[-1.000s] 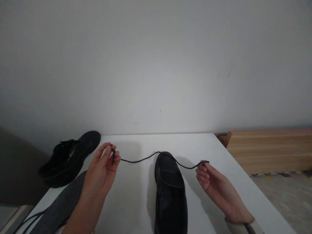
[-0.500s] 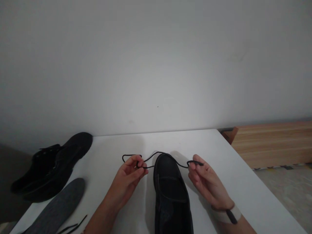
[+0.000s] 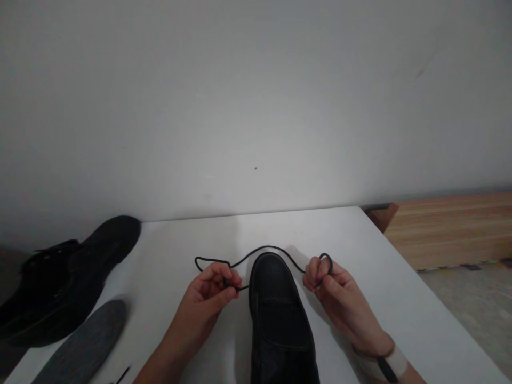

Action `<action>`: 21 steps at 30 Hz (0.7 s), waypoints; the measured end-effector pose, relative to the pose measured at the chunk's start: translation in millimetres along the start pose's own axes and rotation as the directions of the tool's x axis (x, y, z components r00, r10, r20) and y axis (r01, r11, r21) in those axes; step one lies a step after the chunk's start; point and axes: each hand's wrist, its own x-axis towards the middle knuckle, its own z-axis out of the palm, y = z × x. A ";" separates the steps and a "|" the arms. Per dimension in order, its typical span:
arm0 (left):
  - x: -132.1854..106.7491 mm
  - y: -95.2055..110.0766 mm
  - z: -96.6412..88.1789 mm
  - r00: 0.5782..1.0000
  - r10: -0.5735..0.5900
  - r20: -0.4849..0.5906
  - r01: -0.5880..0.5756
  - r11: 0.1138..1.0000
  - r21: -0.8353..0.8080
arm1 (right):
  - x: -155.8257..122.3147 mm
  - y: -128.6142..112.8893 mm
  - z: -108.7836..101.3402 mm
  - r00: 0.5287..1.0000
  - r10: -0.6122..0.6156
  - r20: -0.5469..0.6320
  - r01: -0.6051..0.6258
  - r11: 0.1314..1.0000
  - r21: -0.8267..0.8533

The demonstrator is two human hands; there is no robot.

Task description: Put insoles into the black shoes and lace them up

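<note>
A black shoe [image 3: 280, 320] lies between my hands with its toe pointing away from me. One black shoelace [image 3: 267, 247] arches past the toe and runs from hand to hand. My left hand [image 3: 212, 293] pinches the lace beside the toe; a loop of it sticks out beyond the fingers on the left, and a short piece reaches toward the shoe's side. On the other side, my right hand [image 3: 330, 285] has its fingers curled round the lace, with a small loop standing up above the thumb. What lies inside the right fingers is mostly hidden.
A second black shoe [image 3: 60, 288] lies at the left of the white table [image 3: 192, 234], beside a grey insole [image 3: 86, 341]. Another lace end [image 3: 123, 375] shows at the bottom edge. A wall stands behind the table; wooden furniture [image 3: 452, 229] is at the right.
My right fingers have closed further round the lace, and its end has turned into a small upright loop. The left hand has shifted slightly downward. The view has moved a little to the right.
</note>
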 end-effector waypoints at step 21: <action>3.8 0.7 -17.4 0.998 -0.038 0.058 0.002 0.847 0.531 | -2.1 6.9 1.5 0.995 -0.101 0.004 0.094 0.912 -0.399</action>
